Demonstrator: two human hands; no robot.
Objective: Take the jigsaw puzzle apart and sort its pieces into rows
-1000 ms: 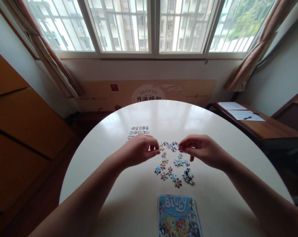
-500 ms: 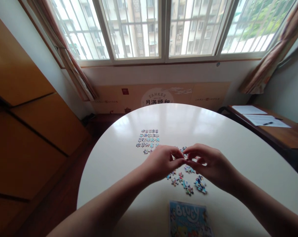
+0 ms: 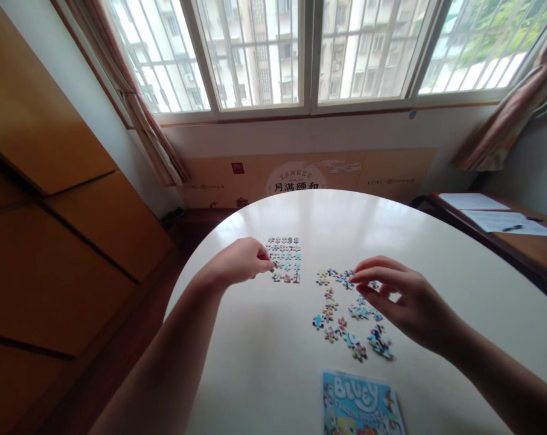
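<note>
My left hand (image 3: pixel 237 261) is at the left edge of several neat rows of jigsaw puzzle pieces (image 3: pixel 287 256) on the white table. Its thumb and fingers pinch a small puzzle piece (image 3: pixel 271 268), mostly hidden by the fingertips. Over the right side of a loose scatter of puzzle pieces (image 3: pixel 330 299) hovers my right hand (image 3: pixel 393 293). Its fingers are apart, with nothing visible between them. Some loose pieces lie in small overlapping clumps (image 3: pixel 380 343). A blue box marked "Bluey" (image 3: pixel 361 403) lies flat near me, cut off by the lower picture edge.
The round white table (image 3: pixel 250 356) has a curved far edge facing a printed cardboard panel (image 3: pixel 237 175) under the window. Wooden cabinets (image 3: pixel 87 223) stand at left. At right, a brown desk (image 3: pixel 527 248) holds paper sheets (image 3: pixel 495 221) and pens.
My hands, together over the loose pieces before, have separated. The left has moved left to the rows with a piece; the right has shifted slightly right and opened. The view has turned slightly left.
</note>
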